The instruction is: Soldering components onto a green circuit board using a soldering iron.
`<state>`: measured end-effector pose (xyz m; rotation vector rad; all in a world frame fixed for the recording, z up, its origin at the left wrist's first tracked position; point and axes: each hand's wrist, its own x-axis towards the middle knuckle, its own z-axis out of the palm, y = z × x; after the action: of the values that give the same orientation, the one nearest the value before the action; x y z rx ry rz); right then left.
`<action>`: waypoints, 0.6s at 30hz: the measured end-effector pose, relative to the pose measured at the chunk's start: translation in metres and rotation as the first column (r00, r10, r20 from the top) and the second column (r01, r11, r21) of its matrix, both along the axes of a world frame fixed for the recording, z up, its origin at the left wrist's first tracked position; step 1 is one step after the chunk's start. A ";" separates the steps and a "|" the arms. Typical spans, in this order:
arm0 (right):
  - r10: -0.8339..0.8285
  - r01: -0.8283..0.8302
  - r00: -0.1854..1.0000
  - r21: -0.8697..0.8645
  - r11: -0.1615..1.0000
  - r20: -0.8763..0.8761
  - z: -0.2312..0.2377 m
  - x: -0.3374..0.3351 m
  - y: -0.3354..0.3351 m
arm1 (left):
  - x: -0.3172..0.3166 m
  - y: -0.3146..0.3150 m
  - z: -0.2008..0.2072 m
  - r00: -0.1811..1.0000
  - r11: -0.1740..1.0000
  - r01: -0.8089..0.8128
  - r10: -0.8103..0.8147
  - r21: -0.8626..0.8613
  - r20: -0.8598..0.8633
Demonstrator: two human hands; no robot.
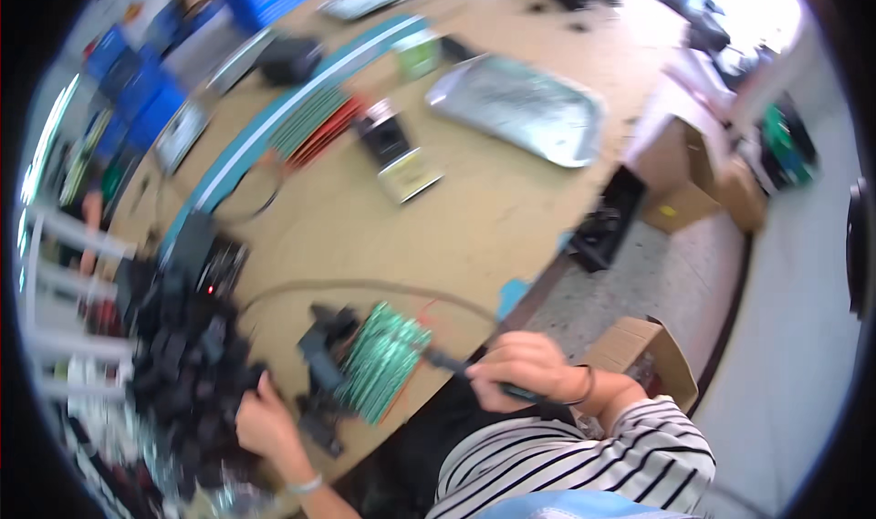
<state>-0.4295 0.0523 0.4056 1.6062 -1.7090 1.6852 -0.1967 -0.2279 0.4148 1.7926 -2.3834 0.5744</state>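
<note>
At the near edge of the table (319,236), both hands reach in from the lower side, set apart with a green stack of boards (383,362) between them. The right hand (520,371) comes from the right, its forearm bent inward from a striped sleeve (664,441), a dark band (588,384) round the wrist. Its fingers are closed around a dark pen-like tool (445,362), whose front end points left and slightly away, toward the right side of the green stack; blur hides whether the two touch. The left hand (269,420) rises from the near left, a pale band (306,485) at its wrist, with the thumb up and the other fingers curled. Whether it grips anything I cannot tell; it is right beside a large heap of black parts (187,364) that spreads along the left. The green stack lies tilted, to the right of the left hand and just left of the right hand, a little farther off than either palm. Loose black blocks (319,359) lie along its left side, between it and the heap. A thin red wire (427,312) shows at its far right corner, and beyond it a dark cable (365,285) arcs across the table from the heap toward the right hand.
</note>
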 end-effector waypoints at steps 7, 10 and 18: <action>-0.139 0.138 0.989 -0.036 0.990 -0.045 0.001 0.004 0.034 | -0.001 0.000 -0.013 0.957 0.959 0.237 -0.203 0.158 -0.208; -0.131 0.129 0.991 -0.041 0.991 -0.033 -0.002 -0.001 0.031 | 0.003 0.001 -0.010 0.966 0.961 0.206 -0.169 0.186 -0.196; -0.084 0.083 0.996 -0.037 0.996 -0.030 0.013 0.009 0.030 | -0.007 -0.007 -0.013 0.940 0.960 0.249 -0.208 0.126 -0.271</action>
<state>-0.4201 0.0823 0.4185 1.5158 -1.6974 1.6334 -0.2038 -0.2347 0.4017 1.5010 -2.4626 0.1199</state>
